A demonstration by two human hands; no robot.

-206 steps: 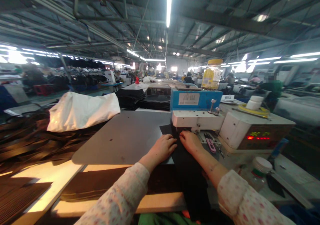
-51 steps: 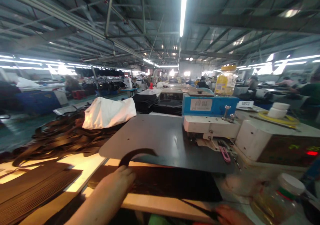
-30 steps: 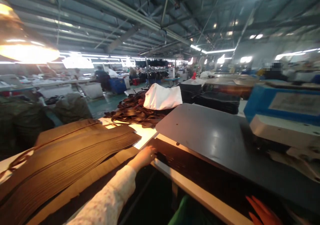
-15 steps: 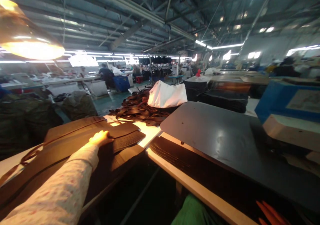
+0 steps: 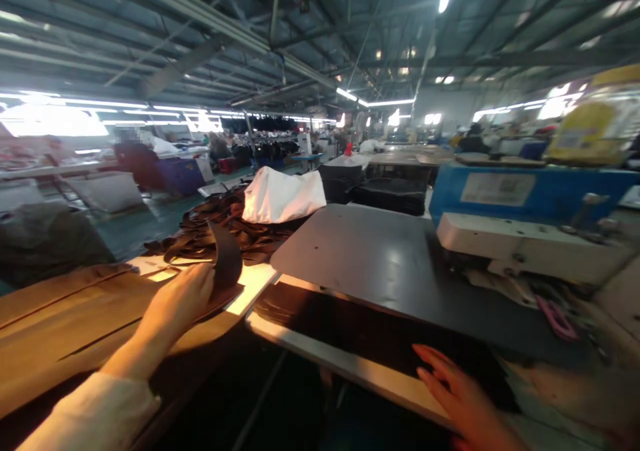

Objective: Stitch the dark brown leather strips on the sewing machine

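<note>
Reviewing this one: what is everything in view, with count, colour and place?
dark strip: one, dark brown, left of centre
flat pieces: several, brown, lower left
tangled straps: uncountable, dark brown, behind the strip
white cloth: one, white, on the straps
table: one, pale edge, centre
plate: one, grey, centre
dark stack: one, blackish, before the plate
black stacks: two, black, behind the plate
machine: one, blue and white, right
jar: one, clear and yellow, upper right
snips: one, pink, below the machine
co-workers: several, blurred, background
left hand: one, holding the dark strip
right hand: one, by the dark stack, contact unclear
</note>
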